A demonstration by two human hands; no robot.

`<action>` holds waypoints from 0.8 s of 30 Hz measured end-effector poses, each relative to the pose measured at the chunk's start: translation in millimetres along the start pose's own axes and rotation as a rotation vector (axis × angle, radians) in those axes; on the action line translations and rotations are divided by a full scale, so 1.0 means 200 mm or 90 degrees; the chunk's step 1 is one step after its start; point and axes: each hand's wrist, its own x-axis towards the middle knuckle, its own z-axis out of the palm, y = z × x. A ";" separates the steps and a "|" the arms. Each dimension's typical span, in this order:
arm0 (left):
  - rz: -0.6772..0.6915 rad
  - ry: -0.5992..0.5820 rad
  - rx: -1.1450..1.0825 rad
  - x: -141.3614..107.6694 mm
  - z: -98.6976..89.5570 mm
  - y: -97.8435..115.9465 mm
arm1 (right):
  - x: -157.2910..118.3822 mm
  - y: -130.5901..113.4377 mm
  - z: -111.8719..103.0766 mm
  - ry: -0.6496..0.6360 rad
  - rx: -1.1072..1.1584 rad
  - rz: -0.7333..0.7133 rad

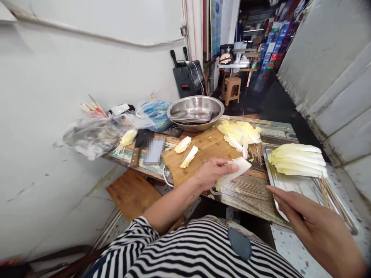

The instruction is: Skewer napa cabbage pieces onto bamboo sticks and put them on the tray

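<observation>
My left hand (216, 173) is closed around a pale cabbage leaf (239, 168), holding it over the front edge of the wooden cutting board (205, 154). My right hand (315, 226) is at the lower right, in front of a metal tray (290, 187); its fingers are long and pressed together at the tips, and what they hold, if anything, cannot be made out. On the tray lie stacked cabbage leaves (297, 159) with thin sticks (327, 193) at their near end. A pile of yellow leaves (240, 133) covers part of a bundle of skewers (256, 153).
Two cabbage pieces (189, 156) lie on the board's left side. Behind it stands a steel basin (195, 101). A cleaver (135, 154), a blurred-out flat object (155, 150) and plastic bags (95, 133) fill the left end. Walls flank both sides; a stool (232, 89) stands farther back.
</observation>
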 end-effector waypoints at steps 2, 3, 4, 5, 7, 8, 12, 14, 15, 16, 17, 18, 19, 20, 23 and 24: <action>-0.012 -0.011 0.000 -0.01 0.00 -0.01 | -0.02 0.00 -0.02 -0.003 -0.015 -0.011; -0.019 -0.017 0.000 -0.01 0.00 -0.02 | -0.02 0.00 -0.03 0.004 -0.019 -0.014; -0.026 -0.022 0.000 -0.01 0.00 -0.02 | -0.03 -0.01 -0.04 0.010 -0.020 -0.015; -0.030 -0.026 0.000 -0.01 0.00 -0.03 | -0.03 -0.02 -0.04 0.015 -0.019 -0.017; -0.034 -0.036 0.001 -0.01 0.00 -0.04 | -0.03 -0.05 -0.04 0.026 -0.010 -0.010; -0.033 -0.041 0.002 -0.02 0.00 -0.05 | -0.02 -0.06 -0.03 0.033 -0.005 -0.004; -0.040 -0.041 0.028 -0.03 0.00 -0.06 | -0.01 -0.09 -0.03 0.024 0.019 0.014; -0.045 -0.042 0.035 -0.03 0.00 -0.06 | -0.01 -0.10 -0.02 0.026 0.017 0.018; -0.044 -0.044 0.032 -0.03 0.01 -0.07 | 0.00 -0.11 -0.01 0.032 0.016 0.024; -0.042 -0.047 0.025 -0.03 0.01 -0.07 | 0.01 -0.11 -0.01 0.036 0.019 0.030; -0.043 -0.051 0.021 -0.02 0.02 -0.07 | 0.01 -0.12 0.01 0.036 0.026 0.035; -0.049 -0.055 0.021 -0.02 0.03 -0.08 | 0.02 -0.12 0.02 0.040 0.036 0.042; -0.057 -0.061 0.025 -0.02 0.04 -0.08 | 0.03 -0.12 0.03 0.047 0.045 0.049; -0.065 -0.066 0.030 -0.02 0.05 -0.09 | 0.04 -0.12 0.04 0.052 0.049 0.058; -0.069 -0.064 0.042 -0.01 0.05 -0.10 | 0.03 -0.10 0.06 0.052 0.036 0.077; -0.062 -0.053 0.039 -0.01 0.04 -0.10 | 0.02 -0.09 0.05 0.037 0.031 0.080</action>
